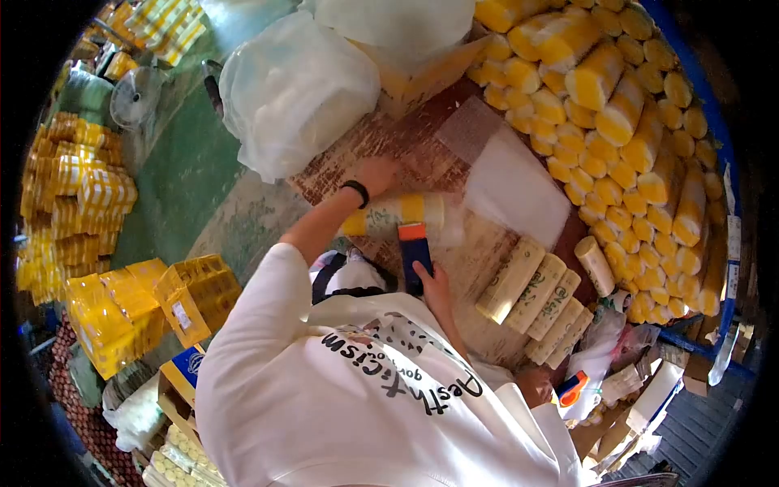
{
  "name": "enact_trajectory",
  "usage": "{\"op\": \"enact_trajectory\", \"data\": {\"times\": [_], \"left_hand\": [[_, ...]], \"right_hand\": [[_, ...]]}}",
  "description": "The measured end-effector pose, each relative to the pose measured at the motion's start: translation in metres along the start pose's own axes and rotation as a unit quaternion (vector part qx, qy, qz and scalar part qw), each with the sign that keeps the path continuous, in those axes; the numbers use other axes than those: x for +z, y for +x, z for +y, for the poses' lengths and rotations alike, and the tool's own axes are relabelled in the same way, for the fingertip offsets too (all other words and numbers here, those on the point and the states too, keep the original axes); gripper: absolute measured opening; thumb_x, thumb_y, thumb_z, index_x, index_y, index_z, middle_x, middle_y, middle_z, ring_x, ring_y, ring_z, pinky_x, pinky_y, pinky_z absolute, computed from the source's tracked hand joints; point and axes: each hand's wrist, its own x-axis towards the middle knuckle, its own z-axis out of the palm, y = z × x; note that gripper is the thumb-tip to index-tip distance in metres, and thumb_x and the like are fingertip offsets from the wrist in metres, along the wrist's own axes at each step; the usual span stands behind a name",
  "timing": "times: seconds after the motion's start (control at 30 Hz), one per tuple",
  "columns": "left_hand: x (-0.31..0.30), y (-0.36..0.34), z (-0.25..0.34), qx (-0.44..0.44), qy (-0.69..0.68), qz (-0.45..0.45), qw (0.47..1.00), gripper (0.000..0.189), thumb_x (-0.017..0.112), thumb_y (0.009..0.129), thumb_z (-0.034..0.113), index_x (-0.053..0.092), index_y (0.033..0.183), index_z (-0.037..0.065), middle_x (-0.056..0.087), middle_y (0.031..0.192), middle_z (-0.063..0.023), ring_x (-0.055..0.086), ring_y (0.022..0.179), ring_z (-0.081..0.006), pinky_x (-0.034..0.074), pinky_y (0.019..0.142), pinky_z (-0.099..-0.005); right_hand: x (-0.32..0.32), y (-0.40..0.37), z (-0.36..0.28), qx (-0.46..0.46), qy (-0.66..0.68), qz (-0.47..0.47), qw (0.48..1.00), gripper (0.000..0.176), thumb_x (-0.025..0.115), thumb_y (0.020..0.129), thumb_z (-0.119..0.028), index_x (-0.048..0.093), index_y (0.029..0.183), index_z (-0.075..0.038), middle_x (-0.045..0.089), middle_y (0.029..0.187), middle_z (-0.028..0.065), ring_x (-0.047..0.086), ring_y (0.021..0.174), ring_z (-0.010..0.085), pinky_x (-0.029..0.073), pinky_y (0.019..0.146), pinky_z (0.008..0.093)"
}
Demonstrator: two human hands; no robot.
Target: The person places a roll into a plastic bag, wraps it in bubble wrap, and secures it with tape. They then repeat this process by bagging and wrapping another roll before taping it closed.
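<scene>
Wrapped around the lower end of a navy handheld tool (414, 256), the right hand (434, 284) grasps it near the centre of the frame, its orange end pointing toward the top. Just above that end lies a pale cylindrical roll (381, 217) with yellow bands and dark markings, set crosswise on a scuffed wooden work surface (414, 146); whether tool and roll touch, I cannot tell. Clear film extends past the roll's right end.

The left hand (377, 176), a black wristband (355, 191) at its wrist, reaches to just above the roll's left part. It is blurred, so I cannot tell whether its fingers grip anything.

Right of centre, a white sheet (515, 188) lies on the surface, with marked pale rolls (535, 296) side by side below it. A large stack of yellow-ended wrapped bundles (617, 154) fills the upper right. Translucent white plastic (300, 97) bulges at upper centre, and yellow-taped boxes (114, 312) sit at lower left.
</scene>
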Motion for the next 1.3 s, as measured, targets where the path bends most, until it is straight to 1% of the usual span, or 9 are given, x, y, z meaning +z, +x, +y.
{"op": "enact_trajectory", "data": {"times": [0.17,0.3,0.4,0.5,0.6,0.73,0.87,1.1,1.3], "left_hand": [[-0.049,-0.071,-0.001,0.189,-0.062,0.128,0.972,0.053,0.062,0.075,0.017,0.050,0.125,0.006,0.051,0.125,-0.0166,0.054,0.107,-0.0333,0.041,0.092,-0.0515],[-0.042,-0.114,0.016,0.087,0.096,0.088,0.988,0.072,0.059,0.080,0.026,0.028,0.143,0.009,0.041,0.138,-0.0159,0.045,0.119,-0.0334,0.033,0.100,-0.0533],[-0.003,-0.092,0.012,0.037,0.239,0.179,0.954,0.094,0.067,0.073,0.044,0.019,0.145,0.008,0.038,0.138,-0.0198,0.042,0.121,-0.0355,0.030,0.101,-0.0550],[-0.038,-0.077,0.010,0.001,0.102,0.013,0.995,0.096,0.067,0.074,0.049,0.018,0.146,0.009,0.039,0.137,-0.0195,0.042,0.121,-0.0372,0.032,0.100,-0.0550],[-0.056,-0.072,0.004,0.011,0.096,-0.026,0.995,0.093,0.067,0.076,0.048,0.018,0.146,0.011,0.039,0.136,-0.0201,0.041,0.122,-0.0379,0.036,0.097,-0.0542],[-0.050,-0.066,-0.003,0.033,0.038,-0.043,0.998,0.096,0.071,0.073,0.047,0.018,0.146,0.014,0.038,0.136,-0.0209,0.044,0.119,-0.0396,0.039,0.093,-0.0550],[-0.050,-0.054,-0.020,0.045,-0.010,-0.045,0.998,0.092,0.073,0.068,0.041,0.026,0.143,0.014,0.051,0.122,-0.0198,0.053,0.107,-0.0380,0.041,0.089,-0.0517],[-0.069,-0.058,-0.012,0.041,-0.028,-0.070,0.996,0.088,0.072,0.066,0.042,0.033,0.139,0.013,0.062,0.102,-0.0221,0.059,0.097,-0.0361,0.048,0.081,-0.0468],[-0.031,-0.119,0.001,0.015,-0.107,-0.079,0.991,0.097,0.071,0.068,0.049,0.024,0.144,0.012,0.053,0.120,-0.0232,0.049,0.111,-0.0411,0.038,0.096,-0.0492]], "right_hand": [[0.008,0.006,-0.020,-0.056,0.053,0.020,0.997,0.047,0.068,0.081,-0.042,0.060,0.095,0.003,0.062,0.083,0.0068,0.055,0.074,0.0152,0.044,0.069,0.0282],[0.020,0.063,-0.031,-0.056,0.051,0.015,0.997,0.064,0.067,0.077,-0.051,0.056,0.108,0.004,0.061,0.099,0.0139,0.057,0.091,0.0251,0.043,0.082,0.0343],[0.017,0.099,-0.059,-0.022,0.052,-0.037,0.998,0.077,0.067,0.075,-0.058,0.053,0.116,0.006,0.060,0.106,0.0178,0.057,0.098,0.0284,0.042,0.086,0.0363],[0.025,0.142,-0.070,0.016,0.047,-0.025,0.998,0.075,0.068,0.074,-0.058,0.055,0.111,0.006,0.062,0.100,0.0155,0.059,0.091,0.0259,0.044,0.080,0.0360],[0.017,0.130,-0.086,0.009,0.047,-0.036,0.998,0.073,0.068,0.075,-0.056,0.057,0.109,0.007,0.062,0.099,0.0143,0.059,0.089,0.0256,0.045,0.078,0.0357],[0.013,0.066,-0.108,-0.086,0.021,0.007,0.996,0.066,0.066,0.078,-0.051,0.058,0.107,0.008,0.063,0.097,0.0138,0.059,0.087,0.0260,0.045,0.079,0.0350],[0.028,0.043,-0.034,-0.053,0.026,0.020,0.998,0.060,0.065,0.081,-0.049,0.059,0.107,0.005,0.063,0.097,0.0152,0.060,0.089,0.0257,0.045,0.080,0.0356],[0.023,0.034,-0.050,-0.056,-0.023,0.055,0.997,0.054,0.065,0.080,-0.047,0.062,0.100,0.003,0.065,0.090,0.0157,0.062,0.083,0.0254,0.046,0.076,0.0369],[-0.005,0.001,-0.040,-0.010,-0.114,-0.024,0.993,0.052,0.064,0.081,-0.045,0.062,0.102,0.002,0.067,0.091,0.0163,0.063,0.084,0.0271,0.047,0.076,0.0359]]}}
